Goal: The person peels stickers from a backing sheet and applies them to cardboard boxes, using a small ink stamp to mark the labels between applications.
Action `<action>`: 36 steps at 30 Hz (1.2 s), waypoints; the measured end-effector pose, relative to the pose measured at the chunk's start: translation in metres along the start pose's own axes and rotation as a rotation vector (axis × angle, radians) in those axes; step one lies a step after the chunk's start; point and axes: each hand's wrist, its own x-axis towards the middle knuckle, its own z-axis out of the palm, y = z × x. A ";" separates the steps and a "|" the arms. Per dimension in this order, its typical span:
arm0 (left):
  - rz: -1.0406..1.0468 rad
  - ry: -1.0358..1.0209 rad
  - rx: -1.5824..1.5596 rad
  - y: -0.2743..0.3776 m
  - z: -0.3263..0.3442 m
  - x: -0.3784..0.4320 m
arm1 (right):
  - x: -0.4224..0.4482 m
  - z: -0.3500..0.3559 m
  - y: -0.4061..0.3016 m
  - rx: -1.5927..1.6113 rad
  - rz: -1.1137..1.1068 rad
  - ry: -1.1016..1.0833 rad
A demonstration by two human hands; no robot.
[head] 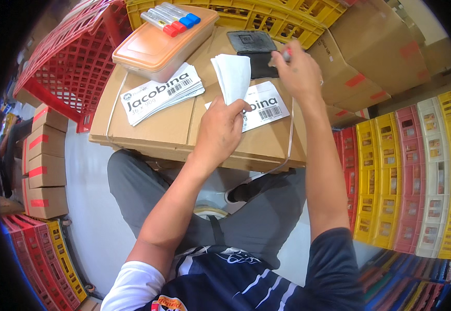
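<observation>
My left hand (221, 128) grips a bundle of folded white paper labels (233, 76) over the flattened cardboard stack (159, 116). Beneath it lies a printed white label (266, 107) with a barcode, partly hidden by that hand. My right hand (297, 72) is raised over the right side, its fingers closed on a small red and whitish object (287, 53), too blurred to name. Next to it sits an opened black ink pad (250, 42). A fanned stack of printed labels (161, 97) lies to the left, against a plastic container with an orange lid (163, 39).
Red and blue capped markers (171, 17) lie on the orange lid. A red crate (74, 66) stands at the left, a yellow crate (241, 15) behind. Cardboard boxes (365, 50) and stacked crates (408, 175) are on the right. A clear strap loops over the cardboard's front edge.
</observation>
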 end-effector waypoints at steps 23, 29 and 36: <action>-0.032 -0.017 0.108 0.003 0.005 0.002 | -0.087 -0.042 -0.001 1.428 0.499 0.100; 0.018 -0.007 0.112 0.009 0.002 0.000 | -0.102 -0.011 -0.057 1.713 0.636 0.013; -0.093 0.058 0.031 0.007 0.001 0.001 | -0.094 -0.036 -0.070 1.416 0.579 0.024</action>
